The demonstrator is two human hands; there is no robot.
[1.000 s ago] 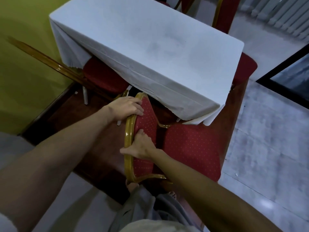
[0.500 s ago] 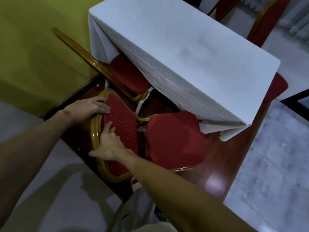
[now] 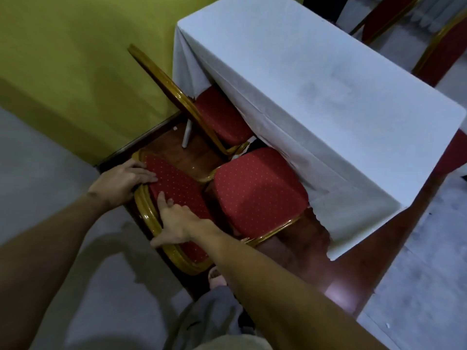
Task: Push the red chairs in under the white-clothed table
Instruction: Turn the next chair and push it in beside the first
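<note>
A red dotted chair with a gold frame stands in front of me, its seat (image 3: 257, 193) partly under the hanging edge of the white tablecloth (image 3: 328, 102). My left hand (image 3: 123, 179) grips the top of its backrest (image 3: 177, 188) over the gold rim. My right hand (image 3: 175, 223) lies flat on the backrest's lower side, thumb hooked over the frame. A second red chair (image 3: 219, 117) is tucked further under the table at the left end, its gold back leaning outward.
A yellow-green wall (image 3: 75, 59) runs close on the left. The table stands on a dark wooden platform (image 3: 366, 269) raised above the grey floor (image 3: 417, 286). More red chairs (image 3: 444, 54) stand beyond the table's far side. My leg (image 3: 214, 311) is right behind the chair.
The view has swung so the table sits further right and the chair back lower left. Both hands kept their hold on the backrest; the seat lies a little further under the cloth.
</note>
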